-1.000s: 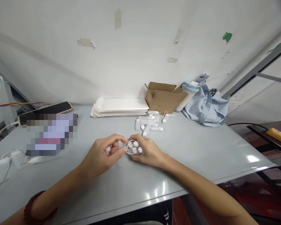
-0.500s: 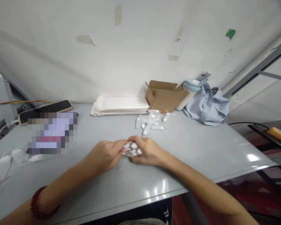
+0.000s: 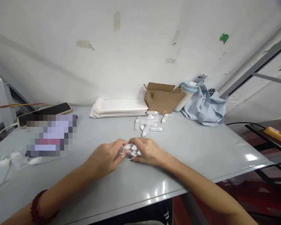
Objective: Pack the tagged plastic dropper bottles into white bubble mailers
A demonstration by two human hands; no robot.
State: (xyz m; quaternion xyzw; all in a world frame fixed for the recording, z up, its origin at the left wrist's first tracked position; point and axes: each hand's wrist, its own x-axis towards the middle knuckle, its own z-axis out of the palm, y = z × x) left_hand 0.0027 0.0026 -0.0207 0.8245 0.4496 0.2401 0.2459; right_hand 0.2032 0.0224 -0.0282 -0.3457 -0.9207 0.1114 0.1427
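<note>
Over the middle of the grey table, a bundle of small clear tubes with white tops and white string loops [image 3: 133, 151] is held between my two hands, tops facing me. My right hand [image 3: 149, 152] wraps round the bundle from the right, fingers closed. From the left, my left hand [image 3: 110, 156] pinches at one white-topped tube or its loop at the bundle's edge; its fingertips partly cover it. Just beyond the hands lies a loose pile of similar clear tubes [image 3: 156, 128].
White flat sleeves [image 3: 121, 106] are stacked at the back, beside an open cardboard box [image 3: 166, 101]. A lidded cup [image 3: 186, 95] and a blue cloth bag [image 3: 203, 109] stand right of it. Two phones lie at left, one black-screened [image 3: 44, 114]; larger white-topped pouches [image 3: 1, 168] lie nearer.
My fingertips have parted slightly at the top of the bundle, and a white loop now hangs lower between the hands. The camera view has shifted a little.
</note>
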